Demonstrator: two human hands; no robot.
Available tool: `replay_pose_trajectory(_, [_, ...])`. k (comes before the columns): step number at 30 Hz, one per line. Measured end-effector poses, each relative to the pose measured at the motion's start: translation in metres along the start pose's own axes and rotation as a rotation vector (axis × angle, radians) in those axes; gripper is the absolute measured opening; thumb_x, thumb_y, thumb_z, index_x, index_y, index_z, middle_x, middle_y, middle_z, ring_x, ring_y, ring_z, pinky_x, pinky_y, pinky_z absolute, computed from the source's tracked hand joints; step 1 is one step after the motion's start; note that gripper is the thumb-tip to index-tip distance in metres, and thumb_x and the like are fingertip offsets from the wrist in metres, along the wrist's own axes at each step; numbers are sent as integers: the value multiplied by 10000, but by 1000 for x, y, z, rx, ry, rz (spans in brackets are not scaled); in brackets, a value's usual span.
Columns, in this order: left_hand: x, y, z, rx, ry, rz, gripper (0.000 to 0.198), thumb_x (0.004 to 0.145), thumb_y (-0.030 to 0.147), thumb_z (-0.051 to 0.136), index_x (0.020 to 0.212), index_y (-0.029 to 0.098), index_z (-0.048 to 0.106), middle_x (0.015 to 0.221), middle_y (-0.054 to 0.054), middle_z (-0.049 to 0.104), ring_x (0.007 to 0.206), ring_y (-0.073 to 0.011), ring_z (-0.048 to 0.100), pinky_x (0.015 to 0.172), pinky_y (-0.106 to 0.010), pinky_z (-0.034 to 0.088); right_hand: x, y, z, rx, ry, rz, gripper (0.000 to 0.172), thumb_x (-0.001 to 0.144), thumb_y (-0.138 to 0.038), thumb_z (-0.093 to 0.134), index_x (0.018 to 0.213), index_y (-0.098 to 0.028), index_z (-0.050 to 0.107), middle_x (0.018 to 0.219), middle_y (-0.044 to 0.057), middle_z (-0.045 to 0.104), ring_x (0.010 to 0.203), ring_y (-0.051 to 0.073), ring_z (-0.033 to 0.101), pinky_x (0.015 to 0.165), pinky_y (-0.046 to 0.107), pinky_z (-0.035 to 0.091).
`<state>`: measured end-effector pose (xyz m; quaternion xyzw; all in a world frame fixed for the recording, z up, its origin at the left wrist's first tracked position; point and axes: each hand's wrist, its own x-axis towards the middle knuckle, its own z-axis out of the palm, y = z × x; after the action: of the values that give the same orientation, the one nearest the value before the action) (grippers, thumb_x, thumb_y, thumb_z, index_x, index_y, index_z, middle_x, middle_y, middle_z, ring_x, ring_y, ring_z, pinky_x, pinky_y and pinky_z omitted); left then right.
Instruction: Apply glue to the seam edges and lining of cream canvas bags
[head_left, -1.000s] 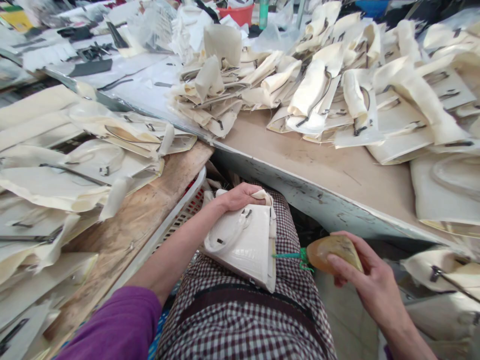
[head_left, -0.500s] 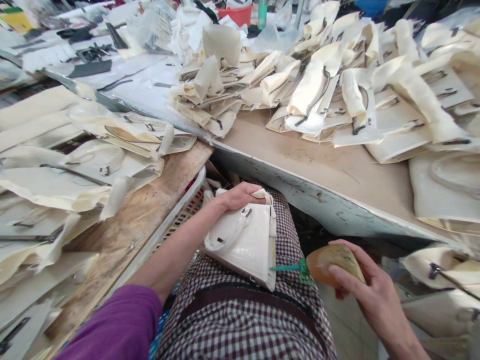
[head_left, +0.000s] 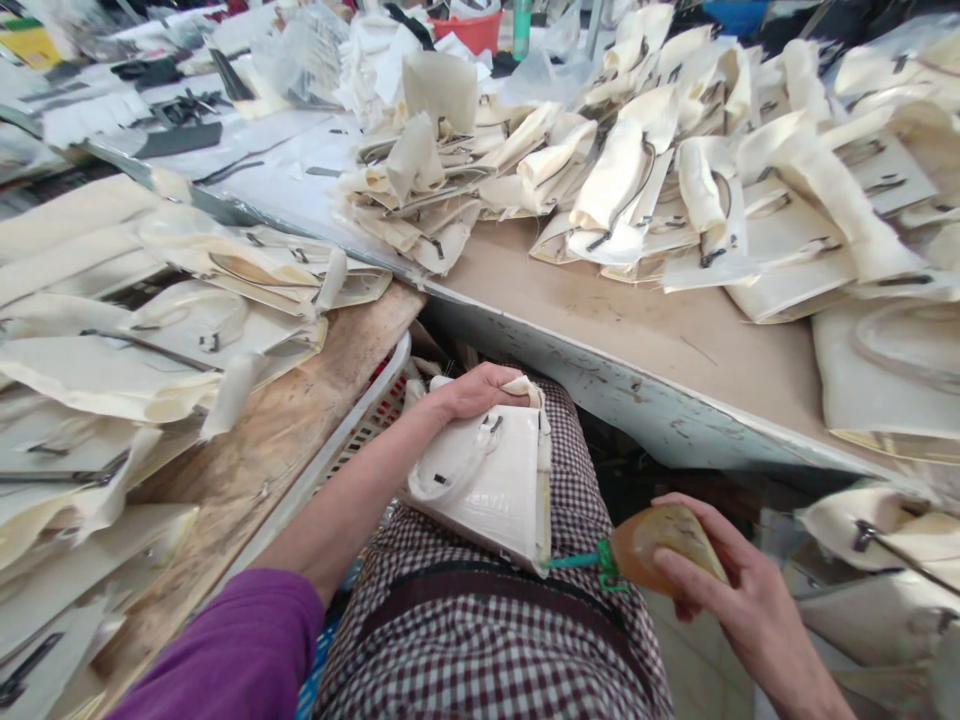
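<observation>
A cream-coloured bag [head_left: 491,490] with a looped handle rests on my lap, over a checked apron [head_left: 480,640]. My left hand [head_left: 484,390] grips its far edge, the fingers partly hidden in the folded fabric. My right hand [head_left: 720,565] is wrapped round an amber squeeze bottle [head_left: 652,545] with a green nozzle. The nozzle's thin tip points left and meets the bag's near right corner, low on its side edge. Whether liquid comes out cannot be seen.
On the left, a wooden bench [head_left: 300,410] carries several similar bag pieces. More are heaped on the brown table [head_left: 570,290] ahead. A white plastic basket [head_left: 367,410] stands left of my lap. Further bag pieces [head_left: 877,600] lie low at the right.
My right hand has brought the bottle slightly lower, so the nozzle tip has slid down the bag's side edge to its near corner. My left hand and the bag stay put.
</observation>
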<state>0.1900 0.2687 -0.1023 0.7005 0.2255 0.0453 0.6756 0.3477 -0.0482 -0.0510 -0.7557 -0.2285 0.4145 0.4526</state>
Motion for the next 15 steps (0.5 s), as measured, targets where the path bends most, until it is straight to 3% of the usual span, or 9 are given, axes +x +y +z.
replay_pose_trajectory(15, [-2, 8, -2, 86, -2, 40, 213, 750, 329, 752, 790, 125, 701, 760, 2, 657, 709, -138, 592, 687, -261, 475, -2, 4, -3, 15, 11, -12, 520, 779, -507, 803, 1185, -217, 660, 864, 24, 694, 587, 189, 552, 458, 246, 504])
